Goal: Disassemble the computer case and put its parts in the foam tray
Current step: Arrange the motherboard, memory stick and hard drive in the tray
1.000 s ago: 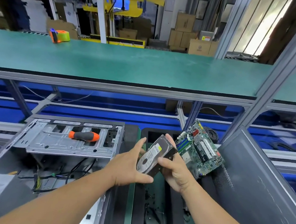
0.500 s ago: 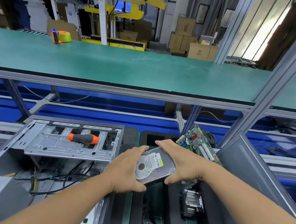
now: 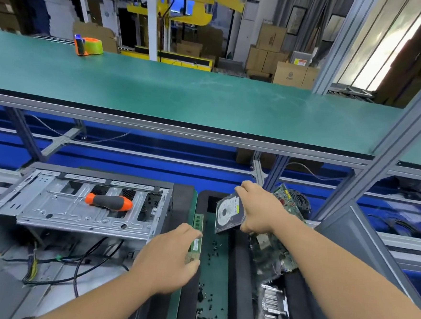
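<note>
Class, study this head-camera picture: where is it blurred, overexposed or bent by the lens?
Head view: motion blur smears the heatsink and motherboard at lower right; the window at upper right is blown out; the wide lens bows the green bench edge; the screwdriver stays fairly sharp.

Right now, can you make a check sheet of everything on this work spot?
Surface: green mat between black foam tray walls, small dark screws scattered on it.
Job's things: open computer case at left; hard drive tilted above the tray; memory stick; motherboard; heatsink in the tray.
Clutter: screwdriver lying on the case; tape dispenser on the far bench.
Hands: right hand grips the hard drive; left hand, fingers relaxed, beside the memory stick.
Cables: black wires inside the case.
Surroundings: cardboard boxes behind.
</note>
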